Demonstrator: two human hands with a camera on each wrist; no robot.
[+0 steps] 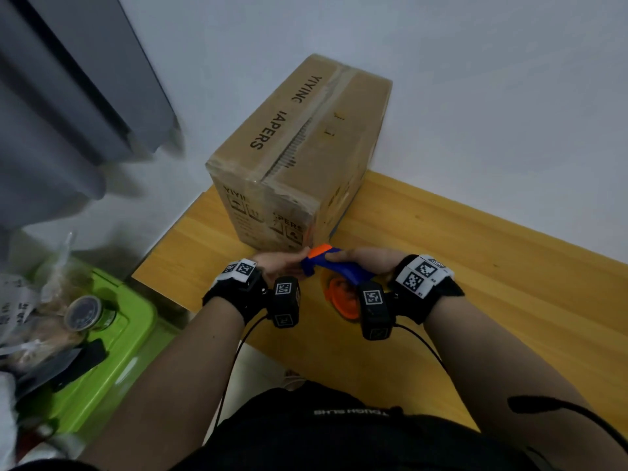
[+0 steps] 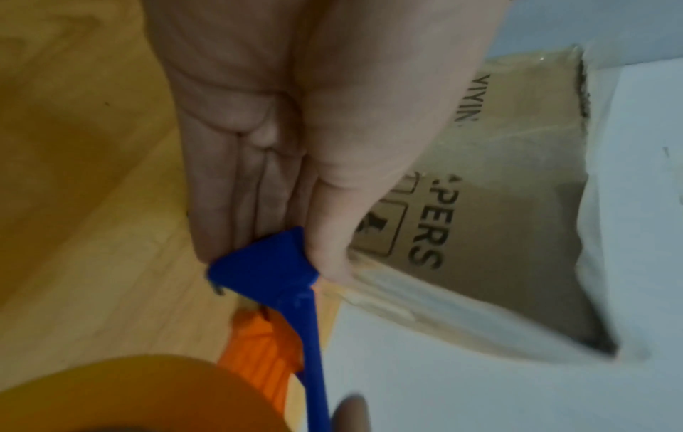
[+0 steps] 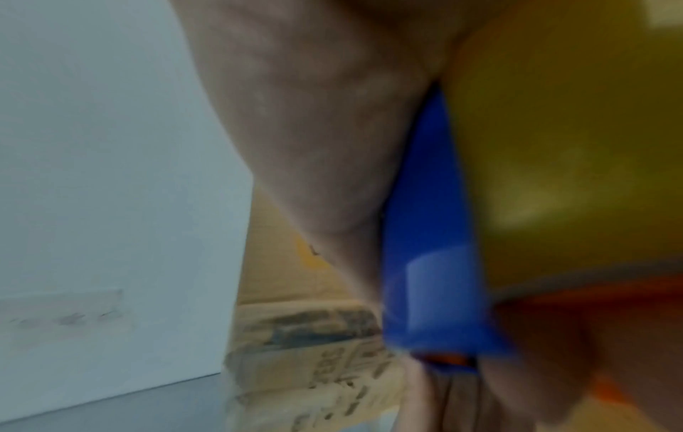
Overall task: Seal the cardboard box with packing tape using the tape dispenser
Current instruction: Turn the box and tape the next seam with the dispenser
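Wooden table (image 1: 475,253) by white wall | cardboard box (image 1: 299,154) at far edge, seam untaped | both my hands clamp tape dispenser (image 1: 334,266): right hand (image 1: 367,260) on handle, left hand (image 1: 282,265) pinching its front | I'd free the tape end first

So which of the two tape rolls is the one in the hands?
The amber roll mounted on the blue-and-orange tape dispenser, held by both hands above the wooden table. The other roll lies untouched on the green bin.
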